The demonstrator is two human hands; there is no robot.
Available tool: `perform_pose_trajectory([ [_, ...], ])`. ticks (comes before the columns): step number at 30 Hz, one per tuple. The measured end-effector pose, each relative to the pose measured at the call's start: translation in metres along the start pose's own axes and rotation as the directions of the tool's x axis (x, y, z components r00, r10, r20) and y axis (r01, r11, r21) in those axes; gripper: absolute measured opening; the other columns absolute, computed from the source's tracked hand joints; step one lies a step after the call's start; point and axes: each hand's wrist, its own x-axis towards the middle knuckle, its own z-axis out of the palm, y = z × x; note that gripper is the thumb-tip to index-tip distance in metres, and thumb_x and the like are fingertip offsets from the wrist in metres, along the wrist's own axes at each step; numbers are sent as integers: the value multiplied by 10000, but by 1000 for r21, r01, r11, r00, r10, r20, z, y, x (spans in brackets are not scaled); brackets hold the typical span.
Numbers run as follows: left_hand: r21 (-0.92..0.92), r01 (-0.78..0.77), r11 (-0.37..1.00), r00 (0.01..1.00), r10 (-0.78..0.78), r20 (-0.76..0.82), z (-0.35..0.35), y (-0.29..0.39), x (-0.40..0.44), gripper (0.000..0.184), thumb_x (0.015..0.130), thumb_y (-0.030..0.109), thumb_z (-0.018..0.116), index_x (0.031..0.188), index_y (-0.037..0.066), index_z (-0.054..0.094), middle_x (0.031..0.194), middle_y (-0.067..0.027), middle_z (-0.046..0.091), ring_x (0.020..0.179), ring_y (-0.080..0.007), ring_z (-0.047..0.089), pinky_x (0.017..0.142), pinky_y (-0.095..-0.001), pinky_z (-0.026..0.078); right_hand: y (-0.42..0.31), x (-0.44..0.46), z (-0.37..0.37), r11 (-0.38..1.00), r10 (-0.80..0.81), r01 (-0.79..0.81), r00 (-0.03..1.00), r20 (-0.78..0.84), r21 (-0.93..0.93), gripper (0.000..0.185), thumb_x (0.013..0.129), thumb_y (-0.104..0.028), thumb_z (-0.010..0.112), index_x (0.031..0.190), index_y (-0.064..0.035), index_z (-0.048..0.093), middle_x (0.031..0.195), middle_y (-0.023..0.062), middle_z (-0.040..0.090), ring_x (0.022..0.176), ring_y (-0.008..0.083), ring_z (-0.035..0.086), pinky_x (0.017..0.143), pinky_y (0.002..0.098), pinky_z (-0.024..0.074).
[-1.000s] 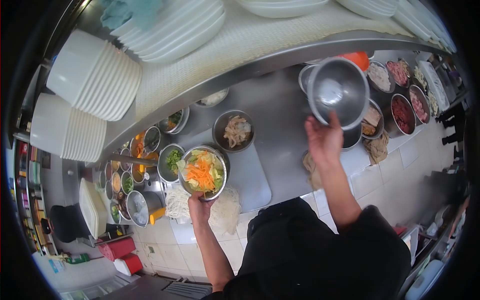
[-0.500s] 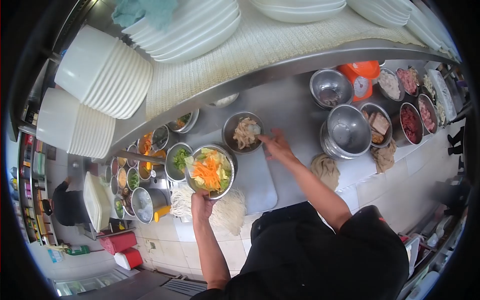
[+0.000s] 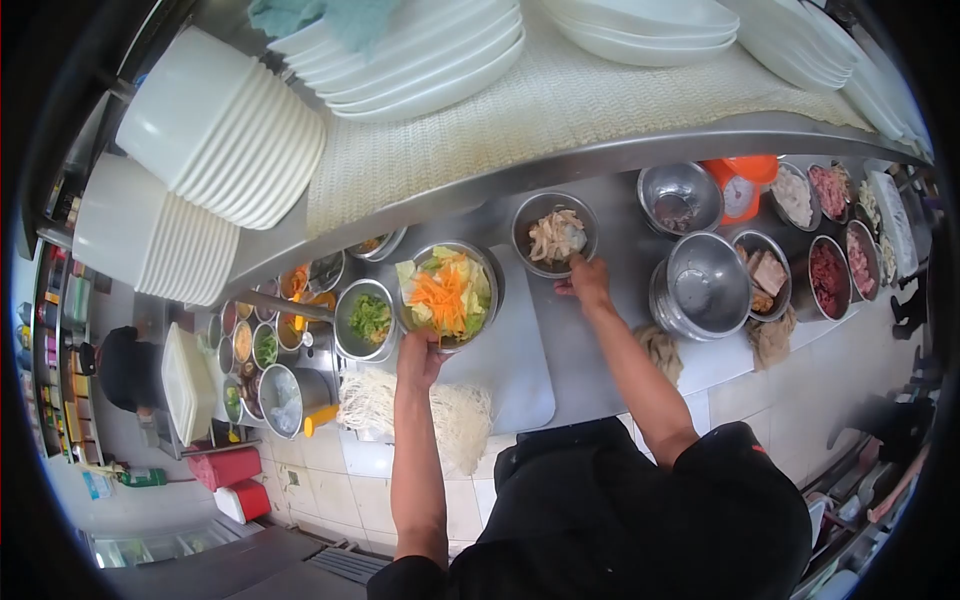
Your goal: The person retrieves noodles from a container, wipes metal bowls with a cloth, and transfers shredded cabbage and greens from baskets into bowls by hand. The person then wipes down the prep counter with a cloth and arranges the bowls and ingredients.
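Observation:
My left hand grips the near rim of a steel bowl with lettuce and a heap of shredded carrot. Another steel bowl, holding pale sliced meat or seafood, stands to its right, and my right hand pinches its near rim. Left of the vegetable bowl is a bowl of chopped greens. White noodles lie below, by the cutting board.
Stacked steel bowls, an orange scale and several meat containers stand at the right. White dishes fill the shelf above. A person is at far left; another at far right.
My right hand has let go of an empty steel bowl, now on the stack, and taken the meat bowl, which has moved right. The vegetable bowl has moved up and right.

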Motion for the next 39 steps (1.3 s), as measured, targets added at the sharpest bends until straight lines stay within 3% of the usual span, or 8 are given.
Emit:
perform_pose_trajectory([
  [15,20,89,996,996,-89,24,-12,19,35,510,791,92,477,1266,-59,370,1178,-189,515,955,-291,601,780,-425,533,-25,15,9,997,55,-57,998,-45,-44,337,871,-325,527,1020,-23,540,748,93,584,567,168,565,491,303,503],
  [18,119,-107,987,980,125,-156,-9,33,-27,499,805,170,547,1243,-39,429,1099,-151,565,851,-250,619,687,-353,518,40,-11,10,942,-289,295,955,65,-157,284,857,-325,574,959,-60,569,725,38,574,596,116,522,550,256,455],
  [19,294,-168,941,928,252,-275,-14,36,-53,448,821,178,536,1208,-36,466,1040,-142,592,834,-233,624,673,-332,500,67,-28,13,870,-451,469,882,138,-153,268,851,-317,581,945,-66,578,713,22,569,642,94,518,580,242,443],
  [24,718,23,695,451,634,-628,-99,-43,-151,386,765,133,630,1089,-66,560,921,-120,609,780,-186,564,740,-262,431,80,-138,62,543,-394,761,604,693,-355,273,800,-240,619,999,-62,562,867,116,616,798,257,592,749,367,476],
  [26,490,183,852,515,341,-786,-131,-87,-161,420,773,157,616,1144,-22,533,868,-108,595,704,-138,551,537,-264,427,90,-149,83,401,-196,726,664,722,-559,300,791,-208,611,1048,-65,553,999,140,602,924,332,565,842,418,444],
  [29,48,108,993,718,-45,-695,-102,-94,-164,379,788,125,605,1120,-35,519,865,-98,602,662,-159,567,541,-278,468,91,-150,104,387,161,612,691,705,-689,299,799,-205,585,1053,-47,583,1015,167,595,944,337,563,812,427,449],
  [37,87,-170,982,794,188,-579,-99,-115,-199,233,783,20,612,1001,-12,537,861,-75,608,706,-125,570,590,-232,463,92,-193,75,525,-159,762,526,835,-380,203,800,-70,569,995,-20,597,930,151,566,858,338,558,758,396,448],
  [39,309,-307,900,743,429,-514,-90,-109,-213,245,797,-13,613,1028,-25,531,899,-103,630,743,-116,587,601,-236,477,70,-214,57,553,-209,750,547,811,-363,213,807,-70,588,1012,-13,593,909,151,567,806,330,558,734,366,451],
])
